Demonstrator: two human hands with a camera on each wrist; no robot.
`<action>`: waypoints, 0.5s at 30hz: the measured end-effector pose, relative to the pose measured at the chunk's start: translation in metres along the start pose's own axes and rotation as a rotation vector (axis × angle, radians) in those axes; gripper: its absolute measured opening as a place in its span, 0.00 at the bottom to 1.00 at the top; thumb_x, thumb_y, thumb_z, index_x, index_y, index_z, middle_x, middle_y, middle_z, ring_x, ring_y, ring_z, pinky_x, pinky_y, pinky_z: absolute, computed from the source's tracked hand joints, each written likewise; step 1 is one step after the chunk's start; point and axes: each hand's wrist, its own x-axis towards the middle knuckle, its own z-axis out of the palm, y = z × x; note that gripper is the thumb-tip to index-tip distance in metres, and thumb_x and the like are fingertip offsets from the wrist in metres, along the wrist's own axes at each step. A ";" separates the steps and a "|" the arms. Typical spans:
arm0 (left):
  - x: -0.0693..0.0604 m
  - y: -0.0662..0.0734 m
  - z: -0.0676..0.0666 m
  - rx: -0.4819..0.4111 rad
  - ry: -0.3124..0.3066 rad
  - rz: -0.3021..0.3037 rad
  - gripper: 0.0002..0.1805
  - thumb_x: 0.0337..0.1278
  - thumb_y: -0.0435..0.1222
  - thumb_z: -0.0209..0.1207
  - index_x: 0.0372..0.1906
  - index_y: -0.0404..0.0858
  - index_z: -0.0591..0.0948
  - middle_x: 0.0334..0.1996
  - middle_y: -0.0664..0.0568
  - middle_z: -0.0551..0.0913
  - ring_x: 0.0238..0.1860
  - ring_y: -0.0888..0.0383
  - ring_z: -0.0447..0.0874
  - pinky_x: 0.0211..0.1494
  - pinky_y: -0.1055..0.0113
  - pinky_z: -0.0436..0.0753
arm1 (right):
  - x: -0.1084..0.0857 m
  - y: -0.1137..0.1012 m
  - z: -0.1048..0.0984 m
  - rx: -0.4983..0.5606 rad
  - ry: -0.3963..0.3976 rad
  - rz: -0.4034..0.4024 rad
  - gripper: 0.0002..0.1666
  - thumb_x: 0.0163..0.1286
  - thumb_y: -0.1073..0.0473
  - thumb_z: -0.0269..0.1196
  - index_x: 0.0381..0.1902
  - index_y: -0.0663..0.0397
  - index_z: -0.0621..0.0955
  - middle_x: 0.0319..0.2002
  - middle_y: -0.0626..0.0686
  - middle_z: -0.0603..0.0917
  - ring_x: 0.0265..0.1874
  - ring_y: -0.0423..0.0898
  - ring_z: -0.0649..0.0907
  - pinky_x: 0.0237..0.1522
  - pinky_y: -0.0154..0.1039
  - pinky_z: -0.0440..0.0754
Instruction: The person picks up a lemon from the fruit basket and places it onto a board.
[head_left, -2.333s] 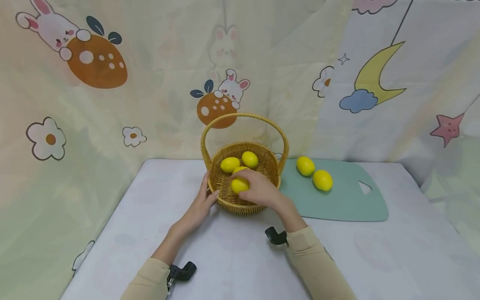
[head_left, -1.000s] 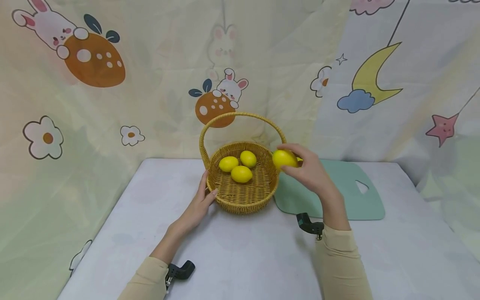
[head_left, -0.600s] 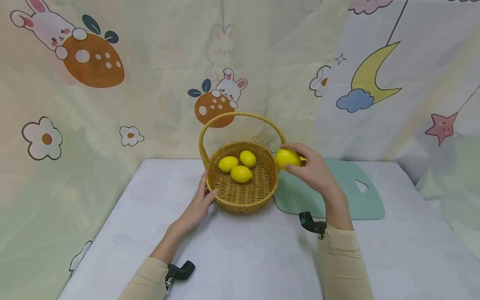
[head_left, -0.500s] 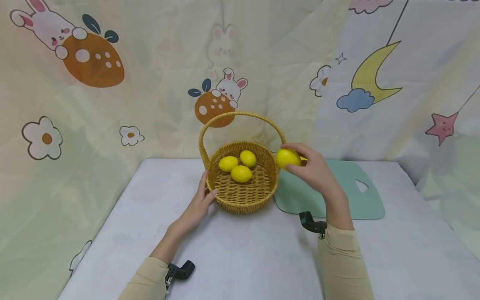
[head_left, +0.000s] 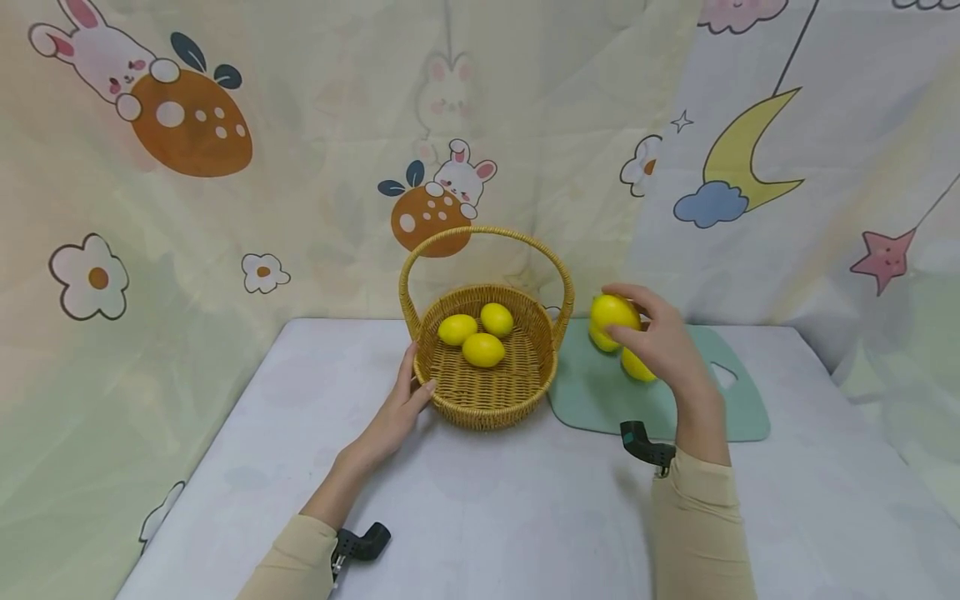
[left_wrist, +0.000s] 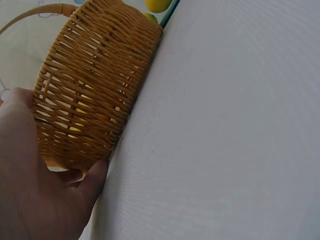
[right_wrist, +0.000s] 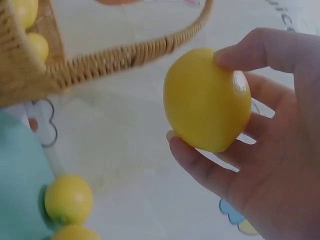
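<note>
My right hand [head_left: 670, 346] pinches a yellow lemon [head_left: 612, 312] between thumb and fingers, above the green cutting board [head_left: 585, 400]. Two more lemons are on that board, partly hidden behind the held lemon and hand; the right wrist view shows one lemon [right_wrist: 69, 199] by the board's edge. At the left, my left hand [head_left: 396, 412] holds the side of the round wicker basket [head_left: 487, 414], its thumb low on the woven wall [left_wrist: 95, 75]. Inside the basket lie three lemons [head_left: 483, 350], and its tall handle [head_left: 487, 231] arches above.
A white-covered table [head_left: 480, 517] carries the basket and board. Close behind hangs a printed curtain [head_left: 315, 167] with rabbits, flowers and a moon. The board touches or nearly touches the basket's right side and has a handle hole [head_left: 724, 377].
My right hand took a lemon out of the basket, paused beside the rim, then moved right over the board with it. My left hand has stayed at the basket.
</note>
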 end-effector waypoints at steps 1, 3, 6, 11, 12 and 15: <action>0.000 0.000 0.000 0.001 0.001 0.000 0.42 0.76 0.52 0.45 0.80 0.57 0.31 0.81 0.54 0.34 0.81 0.49 0.41 0.81 0.47 0.47 | 0.000 0.003 -0.002 -0.006 0.011 0.007 0.30 0.67 0.60 0.61 0.67 0.48 0.74 0.67 0.54 0.74 0.57 0.51 0.73 0.54 0.46 0.73; 0.000 0.001 0.000 0.002 0.002 0.000 0.43 0.76 0.53 0.45 0.80 0.57 0.31 0.81 0.54 0.34 0.81 0.48 0.41 0.81 0.47 0.47 | 0.000 0.009 -0.005 -0.025 0.035 0.025 0.30 0.67 0.59 0.62 0.68 0.48 0.74 0.68 0.54 0.73 0.57 0.52 0.72 0.53 0.47 0.73; -0.001 0.001 0.000 0.001 0.004 0.002 0.43 0.76 0.53 0.45 0.80 0.57 0.31 0.81 0.53 0.34 0.81 0.48 0.41 0.81 0.47 0.48 | 0.002 0.021 -0.009 -0.049 0.059 0.028 0.30 0.68 0.59 0.61 0.68 0.51 0.73 0.69 0.56 0.72 0.59 0.56 0.71 0.55 0.52 0.72; -0.001 0.002 0.000 -0.002 0.005 0.001 0.42 0.76 0.52 0.45 0.80 0.57 0.31 0.81 0.53 0.34 0.81 0.49 0.40 0.81 0.47 0.47 | 0.002 0.043 -0.014 -0.088 0.077 0.071 0.30 0.69 0.57 0.58 0.69 0.54 0.72 0.70 0.60 0.70 0.61 0.62 0.70 0.60 0.62 0.71; -0.001 0.001 0.000 -0.004 0.004 0.001 0.42 0.77 0.51 0.45 0.80 0.57 0.31 0.81 0.53 0.34 0.81 0.49 0.40 0.81 0.47 0.46 | 0.002 0.048 -0.015 -0.099 0.078 0.086 0.31 0.69 0.57 0.58 0.69 0.54 0.71 0.71 0.61 0.69 0.61 0.62 0.70 0.60 0.62 0.71; -0.001 0.001 0.001 -0.007 -0.001 -0.002 0.42 0.77 0.51 0.45 0.79 0.57 0.31 0.81 0.53 0.33 0.81 0.49 0.39 0.81 0.47 0.46 | 0.000 0.062 -0.017 -0.110 0.085 0.133 0.32 0.70 0.57 0.57 0.71 0.54 0.70 0.71 0.63 0.68 0.60 0.63 0.70 0.60 0.61 0.71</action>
